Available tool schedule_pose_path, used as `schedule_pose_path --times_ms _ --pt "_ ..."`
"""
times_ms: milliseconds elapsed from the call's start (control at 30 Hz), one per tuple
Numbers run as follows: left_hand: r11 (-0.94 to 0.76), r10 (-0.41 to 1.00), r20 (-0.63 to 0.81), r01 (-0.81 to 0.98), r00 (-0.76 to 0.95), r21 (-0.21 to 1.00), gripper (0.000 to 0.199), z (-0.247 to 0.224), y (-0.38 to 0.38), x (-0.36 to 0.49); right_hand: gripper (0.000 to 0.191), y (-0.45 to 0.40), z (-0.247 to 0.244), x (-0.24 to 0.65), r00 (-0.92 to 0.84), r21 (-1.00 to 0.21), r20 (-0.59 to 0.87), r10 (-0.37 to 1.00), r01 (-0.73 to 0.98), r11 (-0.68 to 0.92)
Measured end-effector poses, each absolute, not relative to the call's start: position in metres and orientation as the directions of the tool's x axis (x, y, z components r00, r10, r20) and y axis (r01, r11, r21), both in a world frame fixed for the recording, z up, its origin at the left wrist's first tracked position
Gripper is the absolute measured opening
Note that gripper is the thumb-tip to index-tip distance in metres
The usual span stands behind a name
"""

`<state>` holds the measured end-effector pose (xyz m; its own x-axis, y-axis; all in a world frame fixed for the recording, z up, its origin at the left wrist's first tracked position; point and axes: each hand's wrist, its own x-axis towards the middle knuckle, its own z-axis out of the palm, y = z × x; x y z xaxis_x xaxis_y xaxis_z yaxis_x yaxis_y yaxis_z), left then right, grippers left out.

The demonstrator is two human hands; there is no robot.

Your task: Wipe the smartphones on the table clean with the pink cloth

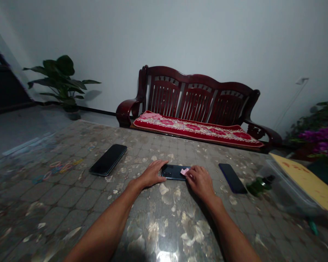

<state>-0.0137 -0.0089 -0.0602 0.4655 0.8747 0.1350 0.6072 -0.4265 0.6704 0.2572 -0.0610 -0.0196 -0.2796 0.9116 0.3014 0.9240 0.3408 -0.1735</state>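
A dark phone lies back side up on the patterned table cover, its camera lenses toward the left end. My left hand grips that end, with the thumb on the near edge and the fingers on the far edge. Pinched in the fingers of my right hand is a small pink cloth, which rests against the phone's back near its right end. My right fingers partly hide that end.
Another phone lies to the left, beside coloured rubber bands. A third phone is to the right, near a green bottle and a clear plastic box under a yellow sheet. Beyond the table stands a wooden bench.
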Motion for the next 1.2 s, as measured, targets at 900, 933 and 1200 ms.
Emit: schedule_pose_path --times_ms 900,933,1200 --pt "-0.424 0.882 0.161 0.593 0.444 0.684 0.085 -0.054 -0.013 -0.01 0.026 -0.065 -0.016 0.244 -0.297 -0.068 0.185 0.937 0.947 0.314" --pt "-0.424 0.882 0.166 0.588 0.442 0.689 0.085 -0.054 -0.013 -0.01 0.026 -0.065 -0.017 0.244 -0.298 -0.073 0.186 0.936 0.946 0.316" --pt "-0.419 0.887 0.165 0.599 0.432 0.682 0.087 -0.056 -0.013 -0.01 0.025 -0.059 -0.018 0.255 -0.136 -0.079 0.182 0.974 0.985 0.153"
